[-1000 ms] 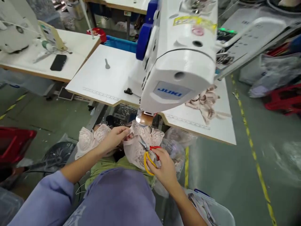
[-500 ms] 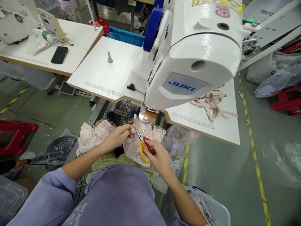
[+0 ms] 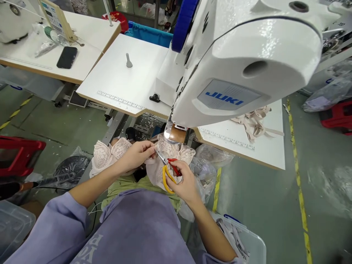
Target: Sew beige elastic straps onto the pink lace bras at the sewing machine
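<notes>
A pale pink lace bra (image 3: 111,156) lies over my lap, its cups to the left and more of the lace fabric under the sewing machine's front end. My left hand (image 3: 139,154) pinches a bit of this bra between thumb and fingers, close to the scissor tips. In my right hand (image 3: 185,181) are scissors (image 3: 167,172) with one yellow and one red handle. Their blades point up and left, touching or almost touching the fabric at my left fingertips. Exactly what lies between the blades is too small to make out.
The white sewing machine (image 3: 233,77) looms over the right side. Beige straps (image 3: 254,123) lie on the white table (image 3: 132,80) beyond it. A phone (image 3: 67,57) rests on the neighbouring table. Below right stands a plastic bin (image 3: 257,244); red stools (image 3: 20,156) flank the floor.
The view has shifted, so the machine looks larger and further right. The scissors' handles are spread wider apart. My left hand still pinches the bra at nearly the same spot.
</notes>
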Demonstrator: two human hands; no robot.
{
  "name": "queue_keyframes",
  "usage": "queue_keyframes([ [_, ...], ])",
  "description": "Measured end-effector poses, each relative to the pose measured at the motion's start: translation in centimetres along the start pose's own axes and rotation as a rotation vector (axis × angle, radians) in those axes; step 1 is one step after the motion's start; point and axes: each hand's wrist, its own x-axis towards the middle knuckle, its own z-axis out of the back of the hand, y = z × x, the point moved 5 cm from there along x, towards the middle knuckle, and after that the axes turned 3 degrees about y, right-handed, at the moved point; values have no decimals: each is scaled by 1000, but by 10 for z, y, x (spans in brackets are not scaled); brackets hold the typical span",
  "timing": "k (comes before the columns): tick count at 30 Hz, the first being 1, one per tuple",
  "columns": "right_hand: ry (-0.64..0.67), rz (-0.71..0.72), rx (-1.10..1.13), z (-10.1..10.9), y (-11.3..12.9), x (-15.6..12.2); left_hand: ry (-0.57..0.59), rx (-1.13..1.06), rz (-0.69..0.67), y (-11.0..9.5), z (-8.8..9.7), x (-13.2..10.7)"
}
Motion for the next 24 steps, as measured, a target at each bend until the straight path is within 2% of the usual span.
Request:
queue_keyframes([
  [8,32,-67,63,-3,1,11,-36,48,8,7,4,1],
  [12,64,-146,95,-1,0,9,-47,68,-8,9,5,2],
  [17,53,-179,111,4,-5,1,-70,42,-20,6,4,2],
  [20,55,-230,64,16,-14,-9,-121,2,-49,4,8,1],
  [22,111,-294,2,32,-26,-14,-176,95,-95,4,13,1],
  [24,139,-361,-94,57,-45,-10,-229,251,-131,4,18,1],
])
